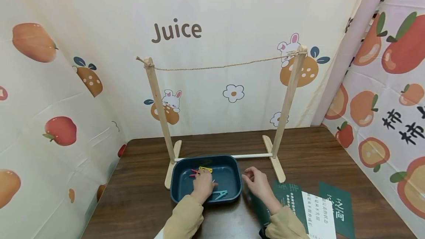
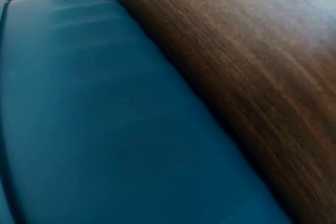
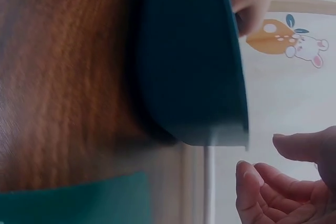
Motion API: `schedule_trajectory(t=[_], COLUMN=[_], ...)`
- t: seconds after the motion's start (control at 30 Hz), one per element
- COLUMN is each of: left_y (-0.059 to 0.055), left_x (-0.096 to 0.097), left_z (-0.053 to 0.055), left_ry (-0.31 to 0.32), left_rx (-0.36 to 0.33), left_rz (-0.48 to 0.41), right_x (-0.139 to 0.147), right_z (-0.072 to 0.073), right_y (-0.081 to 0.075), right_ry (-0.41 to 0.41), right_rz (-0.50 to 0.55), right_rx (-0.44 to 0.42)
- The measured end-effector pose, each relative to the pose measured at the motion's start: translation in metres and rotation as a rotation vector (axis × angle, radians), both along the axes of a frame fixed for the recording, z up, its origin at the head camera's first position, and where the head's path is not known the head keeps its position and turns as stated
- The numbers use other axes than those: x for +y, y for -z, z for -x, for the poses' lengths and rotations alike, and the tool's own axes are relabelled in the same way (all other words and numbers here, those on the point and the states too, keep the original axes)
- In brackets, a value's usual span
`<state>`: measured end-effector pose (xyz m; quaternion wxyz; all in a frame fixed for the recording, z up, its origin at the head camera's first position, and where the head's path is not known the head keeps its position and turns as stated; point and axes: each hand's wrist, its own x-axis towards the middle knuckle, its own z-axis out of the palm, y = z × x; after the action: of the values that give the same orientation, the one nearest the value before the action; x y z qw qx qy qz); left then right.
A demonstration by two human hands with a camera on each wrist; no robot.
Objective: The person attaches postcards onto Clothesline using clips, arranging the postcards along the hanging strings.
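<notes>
A dark blue tub [image 1: 229, 172] on the table holds several small plastic clips. My left hand [image 1: 203, 184] reaches down into it, palm side hidden, with its fingers among the clips. Close to those fingers lie a yellow clip [image 1: 206, 169] and a red clip [image 1: 193, 175]; whether any is pinched is hidden. A light blue clip [image 1: 220, 194] rests near the tub's front wall. Just right of the tub, my right hand [image 1: 259, 183] hovers with loosely bent fingers. In the right wrist view, thumb and fingers of the right hand [image 3: 294, 187] stand apart with nothing between them.
Behind the tub stands a wooden frame with two posts [image 1: 289, 102], a twine line [image 1: 219, 67] tied between their tops and a white bar [image 1: 252, 156] low down. Green and white printed cards [image 1: 318, 213] lie on the brown table [image 1: 139, 194] at right, partly under the right arm.
</notes>
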<state>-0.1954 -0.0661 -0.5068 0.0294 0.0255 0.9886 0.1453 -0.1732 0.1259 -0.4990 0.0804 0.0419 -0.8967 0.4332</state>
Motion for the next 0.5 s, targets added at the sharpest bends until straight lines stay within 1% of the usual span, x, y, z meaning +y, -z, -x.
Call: schedule_trajectory(t=[0.23,0.4,0.5], left_y=[0.005,0.007,0.008], left_x=[0.005,0.008,0.01], left_z=[0.007,0.012,0.014], left_ry=[-0.019,-0.038,-0.044], left_rx=[-0.034,-0.073,-0.084], left_rz=[0.031,0.039,0.048], right_x=[-0.007,-0.009,-0.011], right_z=[-0.001,-0.002,-0.003], right_y=[0.01,0.013,0.013], right_ry=[-0.041,-0.042,-0.039], right_rz=[0.002,0.003,0.008], right_rx=[-0.055,-0.087,-0.082])
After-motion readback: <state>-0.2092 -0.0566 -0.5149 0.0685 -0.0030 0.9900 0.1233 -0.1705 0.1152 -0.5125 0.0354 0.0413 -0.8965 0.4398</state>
